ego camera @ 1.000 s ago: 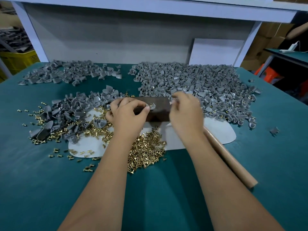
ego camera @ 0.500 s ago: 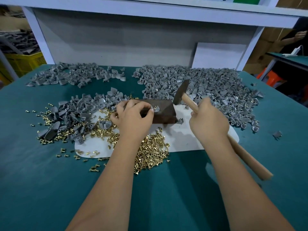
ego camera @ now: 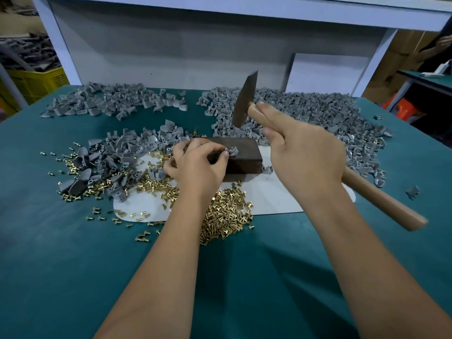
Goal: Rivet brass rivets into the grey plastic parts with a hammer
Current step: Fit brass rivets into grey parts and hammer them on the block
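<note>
Rivets point(ego camera: 227, 214) lie heaped on the near worktop point(ego camera: 73, 265). Beyond them, the left hand point(ego camera: 198, 165) pinches a grey part point(ego camera: 232, 150) flat on the dark block point(ego camera: 241, 155), fingertips just left of it. The right hand point(ego camera: 305, 152) grips the hammer point(ego camera: 244, 101), head raised above and behind the part, handle running back and right. Grey parts are piled farthest.

Teal-topped counter point(ego camera: 73, 277). White shelf frame point(ego camera: 220, 8) overhead, grey back panel point(ego camera: 171, 57) behind, white board point(ego camera: 325, 72) leaning against it. Yellow crate point(ego camera: 34, 81) far left. Cardboard boxes point(ego camera: 403, 45) and second teal table point(ego camera: 430, 79) at right.
</note>
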The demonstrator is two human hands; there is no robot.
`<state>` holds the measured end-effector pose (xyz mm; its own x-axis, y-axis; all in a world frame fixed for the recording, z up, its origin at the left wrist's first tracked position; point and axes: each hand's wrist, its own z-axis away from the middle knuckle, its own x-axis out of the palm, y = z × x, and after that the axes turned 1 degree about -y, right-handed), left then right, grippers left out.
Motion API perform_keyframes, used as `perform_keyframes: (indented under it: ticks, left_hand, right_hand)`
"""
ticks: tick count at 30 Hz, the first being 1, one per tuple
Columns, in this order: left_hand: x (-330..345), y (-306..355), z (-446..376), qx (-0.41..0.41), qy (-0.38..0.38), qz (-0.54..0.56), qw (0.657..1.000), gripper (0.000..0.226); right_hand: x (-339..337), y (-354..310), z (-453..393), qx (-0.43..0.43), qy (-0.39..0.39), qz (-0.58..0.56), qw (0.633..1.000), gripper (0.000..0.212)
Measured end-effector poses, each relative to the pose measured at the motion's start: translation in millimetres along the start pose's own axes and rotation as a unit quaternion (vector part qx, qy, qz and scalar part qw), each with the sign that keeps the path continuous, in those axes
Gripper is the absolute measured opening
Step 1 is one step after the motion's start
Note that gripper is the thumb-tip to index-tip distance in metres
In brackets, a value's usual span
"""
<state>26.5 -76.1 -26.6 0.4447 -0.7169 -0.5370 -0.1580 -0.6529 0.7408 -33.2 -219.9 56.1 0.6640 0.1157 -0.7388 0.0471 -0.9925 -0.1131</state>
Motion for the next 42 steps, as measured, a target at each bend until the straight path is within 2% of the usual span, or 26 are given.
perform_keyframes:
  ticks: [3, 5, 10, 11, 14, 15, 17, 20, 25, 28, 32, 39, 40, 42]
  left_hand:
    - [-2, 1, -1, -0.005, -0.001, 0.007, 1.0, 0.005]
    - [-2, 2, -1, -0.006, -0.002, 0.009, 1.0, 0.005]
    - [-1, -2, -1, 0.0, -0.021, 0.002, 1.0, 0.009]
    - [-2, -2, -1, -0.002, -0.022, 0.003, 1.0, 0.009]
    - [-3, 0, -2, -0.011, -0.014, 0.005, 1.0, 0.008]
    - [-2, 0, -1, -0.012, -0.016, 0.004, 1.0, 0.008]
    - [-2, 0, -2, -0.013, -0.016, 0.002, 1.0, 0.009]
    - [-1, 0, -1, -0.017, -0.022, 0.004, 1.0, 0.009]
    - [-5, 2, -3, -0.027, -0.049, 0.011, 0.998, 0.008]
    - [-10, 5, -5, -0.031, -0.04, 0.092, 0.995, 0.014]
    - [-19, 12, -4, -0.034, -0.077, 0.275, 0.958, 0.009]
    - [-28, 19, -1, -0.042, -0.092, 0.372, 0.923, 0.015]
    - [-29, 20, -1, -0.042, -0.093, 0.373, 0.922, 0.016]
    - [-29, 20, -1, -0.039, -0.096, 0.368, 0.924, 0.016]
  right_hand:
    - [10, -1, 11, -0.035, -0.088, 0.046, 0.994, 0.043]
    - [11, -1, 9, -0.033, -0.102, 0.038, 0.993, 0.042]
    - [1, -4, -7, -0.001, 0.059, -0.003, 0.998, 0.043]
    - [2, -5, -5, -0.015, 0.052, 0.019, 0.998, 0.044]
    - [12, -5, 6, -0.056, -0.095, 0.057, 0.992, 0.045]
    - [13, -4, 7, -0.054, -0.109, 0.051, 0.991, 0.044]
    - [13, -3, -1, -0.048, -0.078, 0.052, 0.994, 0.043]
    - [14, 4, -13, 0.007, -0.018, 0.007, 1.0, 0.043]
    - [35, 25, -9, 0.141, -0.051, -0.057, 0.987, 0.037]
    - [52, 41, 4, 0.166, -0.111, -0.04, 0.979, 0.032]
    - [65, 53, 7, 0.165, -0.147, 0.007, 0.975, 0.022]
    - [71, 49, 11, 0.147, -0.125, 0.072, 0.979, 0.028]
    - [70, 49, 11, 0.136, -0.105, 0.07, 0.983, 0.027]
    - [67, 43, 11, 0.103, -0.03, -0.009, 0.994, 0.027]
